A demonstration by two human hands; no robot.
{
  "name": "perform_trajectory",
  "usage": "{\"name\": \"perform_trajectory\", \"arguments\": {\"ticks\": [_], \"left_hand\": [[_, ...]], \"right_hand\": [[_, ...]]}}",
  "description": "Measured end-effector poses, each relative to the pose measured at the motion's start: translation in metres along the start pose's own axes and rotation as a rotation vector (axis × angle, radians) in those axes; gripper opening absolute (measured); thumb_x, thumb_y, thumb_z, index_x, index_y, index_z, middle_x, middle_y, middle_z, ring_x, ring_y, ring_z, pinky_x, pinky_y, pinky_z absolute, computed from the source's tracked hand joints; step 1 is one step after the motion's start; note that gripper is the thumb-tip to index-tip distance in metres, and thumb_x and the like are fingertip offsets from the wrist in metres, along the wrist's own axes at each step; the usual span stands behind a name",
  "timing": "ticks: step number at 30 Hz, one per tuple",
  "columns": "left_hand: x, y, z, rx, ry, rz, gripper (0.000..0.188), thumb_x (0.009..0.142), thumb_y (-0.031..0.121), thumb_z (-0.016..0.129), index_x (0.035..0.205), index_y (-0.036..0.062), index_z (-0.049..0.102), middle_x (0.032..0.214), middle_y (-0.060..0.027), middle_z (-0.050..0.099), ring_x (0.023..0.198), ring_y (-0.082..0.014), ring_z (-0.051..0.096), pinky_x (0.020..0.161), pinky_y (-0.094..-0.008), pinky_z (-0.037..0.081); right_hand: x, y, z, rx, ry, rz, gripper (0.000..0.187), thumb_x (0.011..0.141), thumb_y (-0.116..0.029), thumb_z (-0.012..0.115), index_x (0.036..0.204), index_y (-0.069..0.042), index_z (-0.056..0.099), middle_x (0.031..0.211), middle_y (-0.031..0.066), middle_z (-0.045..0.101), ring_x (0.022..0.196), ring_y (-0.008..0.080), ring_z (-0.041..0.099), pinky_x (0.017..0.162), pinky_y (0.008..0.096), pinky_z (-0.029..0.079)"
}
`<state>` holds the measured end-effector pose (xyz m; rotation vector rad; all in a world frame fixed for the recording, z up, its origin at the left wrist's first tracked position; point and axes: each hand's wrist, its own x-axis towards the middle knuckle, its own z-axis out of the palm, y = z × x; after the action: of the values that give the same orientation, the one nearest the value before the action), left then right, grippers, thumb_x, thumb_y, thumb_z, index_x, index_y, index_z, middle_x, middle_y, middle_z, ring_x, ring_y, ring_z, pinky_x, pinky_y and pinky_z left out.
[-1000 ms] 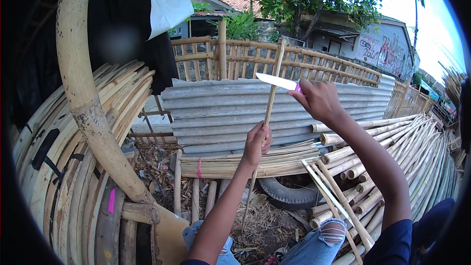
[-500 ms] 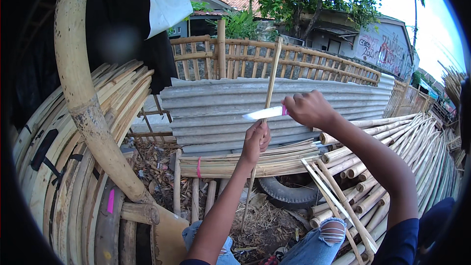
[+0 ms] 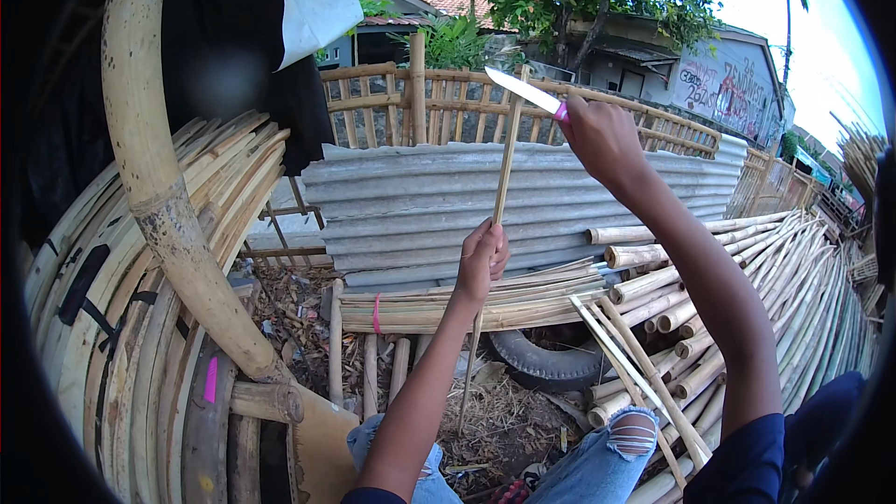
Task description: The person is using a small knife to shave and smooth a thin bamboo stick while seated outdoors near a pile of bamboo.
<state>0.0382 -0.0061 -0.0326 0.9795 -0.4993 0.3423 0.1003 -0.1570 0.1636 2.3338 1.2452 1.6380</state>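
Note:
My left hand (image 3: 482, 258) grips a thin bamboo strip (image 3: 505, 168) near its middle and holds it nearly upright, its lower end pointing down toward the ground. My right hand (image 3: 597, 135) is raised at the strip's upper end and holds a knife (image 3: 523, 91) with a pale blade and a pink handle. The blade points left and lies against the top of the strip.
Curved bamboo slats (image 3: 140, 299) and a thick bent pole (image 3: 154, 177) rise at the left. A corrugated metal sheet (image 3: 411, 210) leans ahead, with a bamboo fence (image 3: 392, 107) behind. Bamboo poles (image 3: 747, 289) pile at the right. An old tyre (image 3: 546, 359) lies on the littered ground.
My right hand with the knife went down along the strip, then rose back up to its top end. My left hand kept its hold on the strip.

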Motion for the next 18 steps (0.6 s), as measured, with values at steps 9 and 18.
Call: {"name": "perform_trajectory", "arguments": {"ticks": [9,18], "left_hand": [[0.002,0.001,-0.003,0.009,0.009,0.005,0.033,0.097,0.036,0.041,0.075,0.0113,0.039,0.052,0.0060,0.029,0.039,-0.0015,0.022,0.034,-0.0184,0.016],[-0.001,0.000,-0.006,0.019,0.029,0.009,0.032,0.096,0.036,0.041,0.075,0.0114,0.039,0.052,0.0056,0.029,0.039,-0.0017,0.021,0.035,-0.0189,0.015]], "right_hand": [[-0.014,-0.017,0.010,0.005,-0.058,-0.103,0.012,0.082,-0.017,0.059,0.078,-0.006,0.053,0.055,0.0108,0.056,0.046,0.0296,0.057,0.041,0.0402,0.043],[-0.051,-0.053,0.026,0.049,-0.241,-0.349,0.013,0.082,-0.019,0.057,0.076,-0.007,0.054,0.054,0.0084,0.058,0.050,0.0281,0.061,0.043,0.0390,0.047]]}}
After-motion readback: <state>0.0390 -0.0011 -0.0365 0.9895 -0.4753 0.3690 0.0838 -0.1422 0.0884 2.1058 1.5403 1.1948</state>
